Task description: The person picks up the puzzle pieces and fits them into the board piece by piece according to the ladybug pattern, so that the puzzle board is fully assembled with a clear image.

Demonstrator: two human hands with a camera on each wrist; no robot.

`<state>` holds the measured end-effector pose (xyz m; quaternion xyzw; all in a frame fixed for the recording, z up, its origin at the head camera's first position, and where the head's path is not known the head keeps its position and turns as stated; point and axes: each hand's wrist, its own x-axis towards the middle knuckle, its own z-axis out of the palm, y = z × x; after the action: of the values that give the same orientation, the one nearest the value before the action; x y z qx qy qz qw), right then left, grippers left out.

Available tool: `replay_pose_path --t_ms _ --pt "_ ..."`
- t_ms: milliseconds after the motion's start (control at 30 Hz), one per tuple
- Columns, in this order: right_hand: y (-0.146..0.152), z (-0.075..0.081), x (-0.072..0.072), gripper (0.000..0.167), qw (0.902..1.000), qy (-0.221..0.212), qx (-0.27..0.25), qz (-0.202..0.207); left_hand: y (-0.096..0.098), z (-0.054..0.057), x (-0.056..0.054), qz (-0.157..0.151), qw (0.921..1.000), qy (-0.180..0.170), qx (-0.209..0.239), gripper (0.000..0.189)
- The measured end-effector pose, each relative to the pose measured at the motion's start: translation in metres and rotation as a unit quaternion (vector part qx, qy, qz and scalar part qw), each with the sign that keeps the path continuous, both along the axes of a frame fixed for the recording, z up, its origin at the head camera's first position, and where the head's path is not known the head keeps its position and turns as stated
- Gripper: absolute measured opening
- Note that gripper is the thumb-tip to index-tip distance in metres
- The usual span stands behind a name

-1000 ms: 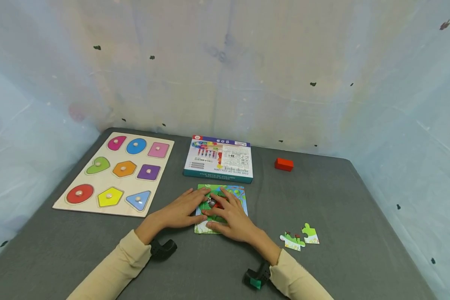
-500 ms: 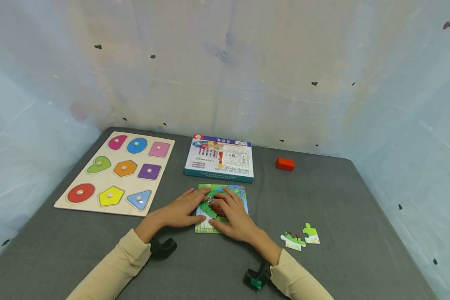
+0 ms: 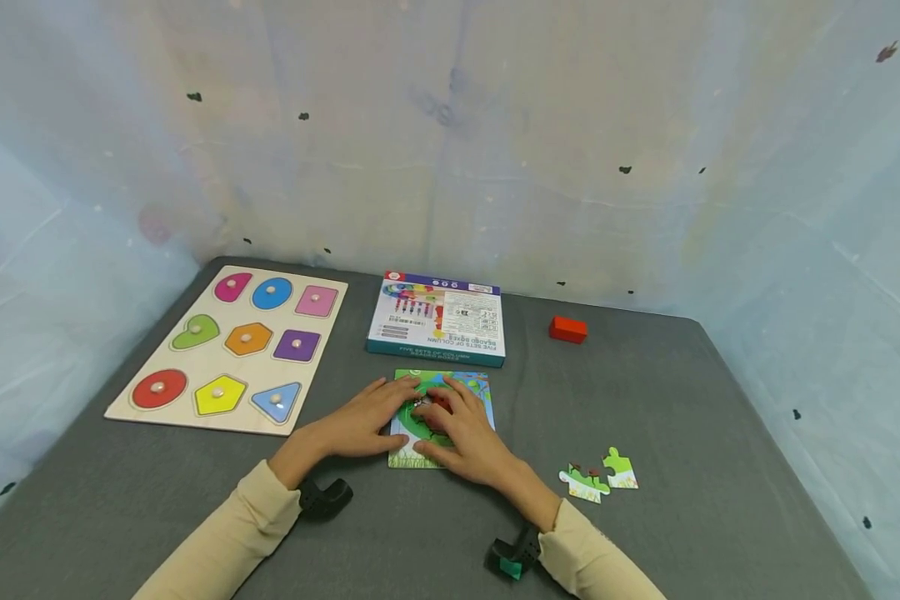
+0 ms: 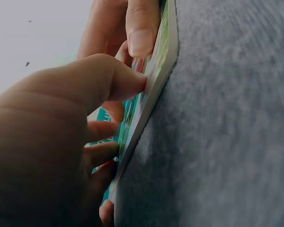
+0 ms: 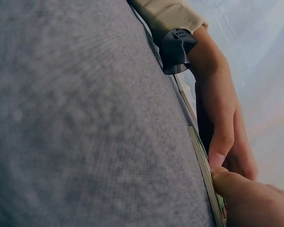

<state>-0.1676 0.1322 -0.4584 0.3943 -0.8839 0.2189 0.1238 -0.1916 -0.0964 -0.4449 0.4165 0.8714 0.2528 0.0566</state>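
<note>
A small, brightly coloured jigsaw puzzle [image 3: 405, 455] lies flat on the grey table in front of the box. My left hand [image 3: 363, 422] rests along its left side, fingers stretched over the picture and thumb at the near part. From the right, my right hand [image 3: 471, 437] presses on the picture, its fingers bent and thumb low on the near side. Part of the red and green picture is hidden under the fingers. The left wrist view has the board's pale edge [image 4: 154, 92] low on the cloth, both thumbs close together over it.
Two loose jigsaw pieces, one [image 3: 585, 483] beside the other [image 3: 621, 469], lie right of my right hand. A flat box [image 3: 438, 321] is behind the puzzle, a red block [image 3: 567, 329] at back right. A wooden shape board [image 3: 228, 358] with knobbed pieces occupies the left.
My right hand's fingers have drawn back and bent more over the picture, and its thumb has shifted slightly. The left hand stays in place.
</note>
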Motion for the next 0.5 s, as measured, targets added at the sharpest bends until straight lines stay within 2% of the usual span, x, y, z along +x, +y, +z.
replay_pose_path --t_ms 67,200,367,500 --pt "-0.0009 -0.0002 0.0006 0.043 0.9998 0.002 0.009 -0.015 0.0008 -0.0003 0.0015 -0.003 0.9996 0.024 -0.013 0.064" --pt "-0.0025 -0.0003 0.001 0.04 0.9993 -0.005 0.014 -0.034 0.0034 -0.0002 0.0045 -0.001 0.9971 0.063 -0.042 0.058" --pt "-0.0021 0.002 0.0009 0.031 0.9993 -0.014 0.011 -0.032 0.0051 0.0002 0.0054 0.0 0.9962 0.066 -0.056 0.054" --pt "0.0037 0.0074 0.0007 0.033 0.999 -0.044 0.011 -0.006 0.0054 -0.0002 0.0052 -0.003 0.9962 0.066 -0.058 0.054"
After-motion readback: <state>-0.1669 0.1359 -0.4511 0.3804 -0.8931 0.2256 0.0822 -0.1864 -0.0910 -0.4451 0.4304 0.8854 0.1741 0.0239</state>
